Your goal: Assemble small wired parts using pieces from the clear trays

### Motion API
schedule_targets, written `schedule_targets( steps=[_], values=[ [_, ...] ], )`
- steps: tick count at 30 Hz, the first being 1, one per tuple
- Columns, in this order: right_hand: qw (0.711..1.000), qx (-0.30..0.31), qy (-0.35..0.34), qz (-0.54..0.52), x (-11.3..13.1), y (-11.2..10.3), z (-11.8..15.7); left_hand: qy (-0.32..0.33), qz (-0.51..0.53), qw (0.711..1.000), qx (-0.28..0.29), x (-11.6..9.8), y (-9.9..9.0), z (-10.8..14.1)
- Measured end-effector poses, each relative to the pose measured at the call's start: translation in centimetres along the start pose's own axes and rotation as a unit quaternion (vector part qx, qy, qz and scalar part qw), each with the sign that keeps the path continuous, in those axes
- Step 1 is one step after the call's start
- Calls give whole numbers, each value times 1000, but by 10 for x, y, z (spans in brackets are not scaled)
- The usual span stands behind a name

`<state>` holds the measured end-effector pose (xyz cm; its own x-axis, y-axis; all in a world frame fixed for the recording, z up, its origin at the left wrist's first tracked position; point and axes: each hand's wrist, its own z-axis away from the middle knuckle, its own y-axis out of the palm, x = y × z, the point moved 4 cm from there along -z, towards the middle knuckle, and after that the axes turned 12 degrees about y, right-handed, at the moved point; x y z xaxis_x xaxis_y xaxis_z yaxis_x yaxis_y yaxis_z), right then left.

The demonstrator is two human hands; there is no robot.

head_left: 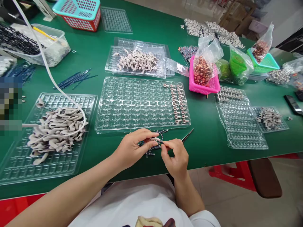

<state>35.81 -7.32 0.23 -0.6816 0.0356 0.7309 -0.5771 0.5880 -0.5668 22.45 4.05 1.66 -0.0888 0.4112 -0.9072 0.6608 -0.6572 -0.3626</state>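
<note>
Between thumb and fingers, my left hand (130, 148) grips a small beige earbud shell (155, 139). My right hand (176, 156) is pinched close against the shell's right end, on a tiny dark piece I cannot make out. Below and around the fingertips lie several thin dark strips (150, 154), partly hidden by the hands. Pointed metal tweezers (188, 134) stick out beyond my right hand; whether they are held or lie on the table is hidden. Just past both hands, a clear moulded tray (132, 107) holds small beige and copper-coloured parts in its right-hand columns.
At left, a clear tray (71, 167) bears a heap of beige shells (59, 129), with a white cable (50, 74) looping over it. Stacked trays (111, 64) hold more shells. A pink basket (204, 88) with bagged copper-coloured parts and another tray (243, 126) stand at right.
</note>
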Motion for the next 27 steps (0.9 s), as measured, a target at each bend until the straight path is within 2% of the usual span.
schedule_targets(
  steps=[5,11,15,20,23,27],
  values=[
    [999,22,-3,24,-1,4,0,46,-42,998,11,1,2,1],
    [999,24,-8,25,-1,5,0,40,-42,998,24,3,6,3],
    [1000,22,3,-12,0,3,0,20,-15,999,24,3,6,3],
    [994,26,33,-101,-1,-3,1,-15,67,997,33,2,8,3],
    [991,15,47,-123,-2,-6,1,1,93,995,26,0,10,2],
    [990,18,31,-140,1,-7,1,33,100,994,13,-2,11,4]
  ],
)
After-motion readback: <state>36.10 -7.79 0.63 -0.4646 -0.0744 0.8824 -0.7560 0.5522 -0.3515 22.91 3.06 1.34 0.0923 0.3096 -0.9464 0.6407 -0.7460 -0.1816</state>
